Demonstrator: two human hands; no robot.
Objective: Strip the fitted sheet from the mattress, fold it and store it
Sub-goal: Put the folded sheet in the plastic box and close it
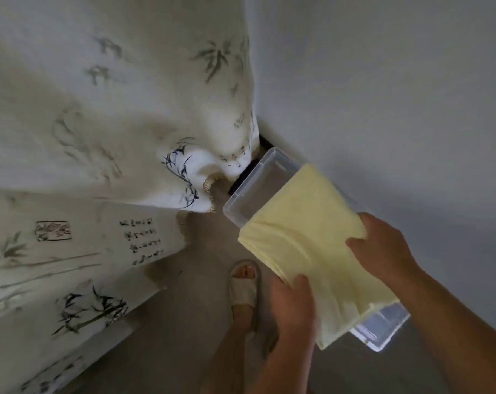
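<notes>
1. The left hand (293,302) is grasping the near edge of a folded pale yellow fitted sheet (306,231), with its fingers curling over the cloth.
2. The right hand (383,245) is grasping the sheet's right edge, with the thumb lying on top of the fabric and the fingers tucking underneath.
3. The sheet is lying as a flat rectangular bundle, stretching between both hands and sitting across the open top of a clear plastic storage box (258,191). Whether it is touching the bottom of the box cannot be told.
4. The box is sitting on the floor (184,308), running lengthwise beside a plain pale wall (383,81) on the right. Its far end and its near right corner are showing from under the sheet.
5. A foot in a light open-toed slipper (244,285) is standing on the floor, just left of the left hand.
6. Further left, a cream printed cover (98,109) with ink bamboo leaves and calligraphy is draping down over the bed. Its fringed corner is hanging near the far end of the box.
7. Behind the box's far end, something dark is showing in the corner; it is too hidden to identify.
</notes>
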